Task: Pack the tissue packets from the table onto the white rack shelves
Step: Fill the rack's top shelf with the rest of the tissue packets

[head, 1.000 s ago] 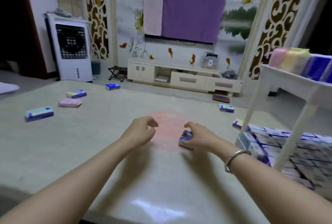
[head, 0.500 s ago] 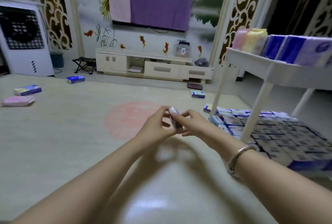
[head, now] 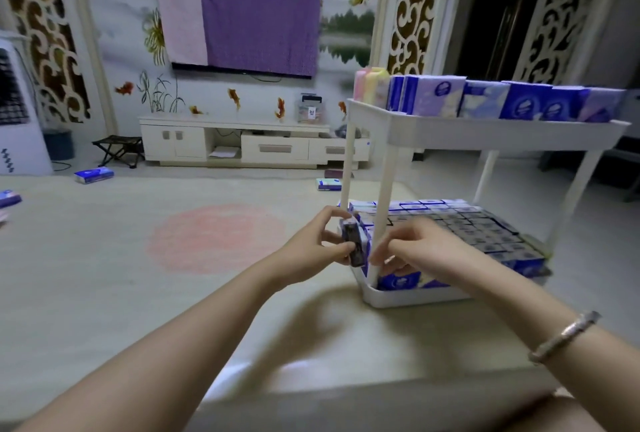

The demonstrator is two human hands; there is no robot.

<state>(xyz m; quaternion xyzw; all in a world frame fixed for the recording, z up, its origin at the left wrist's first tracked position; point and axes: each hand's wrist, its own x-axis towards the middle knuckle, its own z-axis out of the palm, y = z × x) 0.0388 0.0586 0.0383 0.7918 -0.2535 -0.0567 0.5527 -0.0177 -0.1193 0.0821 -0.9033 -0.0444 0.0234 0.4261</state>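
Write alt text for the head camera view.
A left hand holds a tissue packet upright beside a white rack, while the right hand reaches into its packed lower shelf. More packets lie scattered on the table.

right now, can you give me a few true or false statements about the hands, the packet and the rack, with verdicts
1. The left hand holds a tissue packet upright on its edge. True.
2. The held packet already sits inside the lower shelf. False: it is just outside the shelf's near left corner, beside the post.
3. The right hand reaches over the packets on the lower shelf. True.
4. The upper shelf of the white rack holds nothing. False: a row of packets stands along it.
5. The table has no loose packets on it. False: a blue packet lies at its far edge.
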